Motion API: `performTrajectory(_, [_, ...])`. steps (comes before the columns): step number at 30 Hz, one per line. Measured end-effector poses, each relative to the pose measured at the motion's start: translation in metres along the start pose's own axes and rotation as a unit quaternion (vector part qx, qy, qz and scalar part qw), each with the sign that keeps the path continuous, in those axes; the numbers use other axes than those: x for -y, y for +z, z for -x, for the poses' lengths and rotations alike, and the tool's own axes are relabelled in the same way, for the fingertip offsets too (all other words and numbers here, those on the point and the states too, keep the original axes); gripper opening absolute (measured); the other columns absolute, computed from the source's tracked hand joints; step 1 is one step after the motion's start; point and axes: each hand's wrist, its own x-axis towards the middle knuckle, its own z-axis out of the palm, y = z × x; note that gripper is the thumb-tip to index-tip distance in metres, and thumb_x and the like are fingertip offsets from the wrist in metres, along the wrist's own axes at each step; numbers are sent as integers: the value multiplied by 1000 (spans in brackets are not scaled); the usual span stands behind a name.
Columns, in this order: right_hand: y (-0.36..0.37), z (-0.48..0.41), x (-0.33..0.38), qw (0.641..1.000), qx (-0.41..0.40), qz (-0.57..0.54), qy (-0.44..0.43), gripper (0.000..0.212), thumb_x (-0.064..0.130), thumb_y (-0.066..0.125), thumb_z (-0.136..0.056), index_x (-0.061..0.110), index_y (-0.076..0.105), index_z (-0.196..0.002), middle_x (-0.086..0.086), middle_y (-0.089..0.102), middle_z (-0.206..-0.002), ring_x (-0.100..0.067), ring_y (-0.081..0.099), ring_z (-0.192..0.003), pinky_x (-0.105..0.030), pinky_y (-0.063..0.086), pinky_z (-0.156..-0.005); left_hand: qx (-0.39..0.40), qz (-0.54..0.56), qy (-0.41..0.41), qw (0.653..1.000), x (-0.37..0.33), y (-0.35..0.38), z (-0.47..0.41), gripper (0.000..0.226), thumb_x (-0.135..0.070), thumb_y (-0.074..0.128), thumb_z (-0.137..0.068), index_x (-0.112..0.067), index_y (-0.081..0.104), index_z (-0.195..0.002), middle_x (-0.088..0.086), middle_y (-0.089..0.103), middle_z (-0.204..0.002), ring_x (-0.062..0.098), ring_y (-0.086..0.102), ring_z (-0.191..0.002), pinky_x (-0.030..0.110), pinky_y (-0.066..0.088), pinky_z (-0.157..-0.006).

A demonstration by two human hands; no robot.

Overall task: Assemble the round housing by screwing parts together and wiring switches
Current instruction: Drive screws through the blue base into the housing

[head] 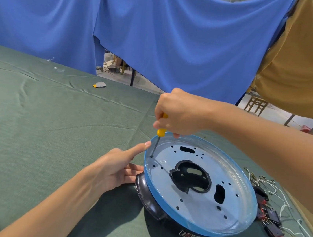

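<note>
The round housing point(198, 191) lies on the green cloth at lower right: a pale metal plate with holes and a blue rim, on a black base. A black ring part point(192, 177) sits in its middle. My right hand point(179, 113) grips a yellow-handled screwdriver point(160, 133) upright, its tip on a screw point(151, 156) near the plate's left edge. My left hand point(120, 164) rests against the housing's left side, its forefinger straight and touching the blue rim.
Black rocker switches with red buttons point(272, 219) and white wires point(282, 197) lie right of the housing. A small grey and yellow scrap point(99, 84) lies on the green tablecloth point(46, 126) further back. Blue and tan cloths hang behind. A wooden chair point(256, 106) stands beyond.
</note>
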Motion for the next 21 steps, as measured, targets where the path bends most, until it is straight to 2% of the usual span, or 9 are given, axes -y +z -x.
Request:
performTrajectory(3, [4,-8,7,999,13,6,35,32,11,45,-93,8,48,-61,1,61,-41,-2,53,-33,-19,42,-45,4,-6,-3,1000,0,1,1,110,-48,90,-37,-3,36,-122,12,68,-56,23,66,-49,30,55,-50])
performTrajectory(6, [2,-11,7,993,48,-32,98,36,9,40,-94,7,51,-60,3,59,-39,-8,53,-33,-17,41,-46,5,-7,0,1000,-1,2,1,122,-48,91,-34,-6,32,-132,14,70,-59,24,68,-51,31,55,-49])
performTrajectory(9, [-3,-6,3,985,77,-96,125,40,29,44,-101,6,53,-70,2,63,-45,-10,53,-33,-18,45,-50,7,-5,-1,1000,-1,2,1,127,-49,91,-34,-7,31,-137,13,70,-58,25,68,-52,31,56,-51])
performTrajectory(11, [-9,0,2,980,103,-117,127,36,38,52,-97,7,55,-80,1,68,-54,-10,59,-39,-22,47,-51,6,-6,1,1000,-1,1,1,125,-50,92,-31,-7,33,-133,13,70,-58,25,68,-54,32,56,-52])
performTrajectory(14, [-15,8,1,987,125,-24,103,20,35,57,-94,15,59,-96,9,68,-59,-9,67,-52,-23,42,-49,5,-5,0,1000,-1,2,3,118,-50,91,-30,-5,35,-124,12,69,-57,24,67,-52,30,55,-51])
performTrajectory(16, [-13,9,0,990,119,48,64,20,29,55,-95,13,65,-100,1,71,-73,-15,66,-62,-22,42,-45,4,-5,1,1000,-1,2,5,112,-49,90,-32,-5,36,-120,12,69,-56,23,67,-51,30,55,-50])
performTrajectory(18, [-7,7,-2,992,82,86,31,25,28,54,-95,7,66,-90,-8,64,-71,-22,55,-66,-25,37,-46,-1,-7,0,1000,-1,2,5,112,-49,91,-33,-4,36,-120,12,69,-57,24,68,-52,31,55,-51])
performTrajectory(21, [1,3,-2,996,29,74,26,43,27,47,-99,9,45,-61,-7,46,-56,-27,44,-58,-31,35,-51,-6,-12,0,1000,-2,2,4,116,-51,91,-32,-4,36,-123,12,70,-58,24,67,-54,32,56,-54])
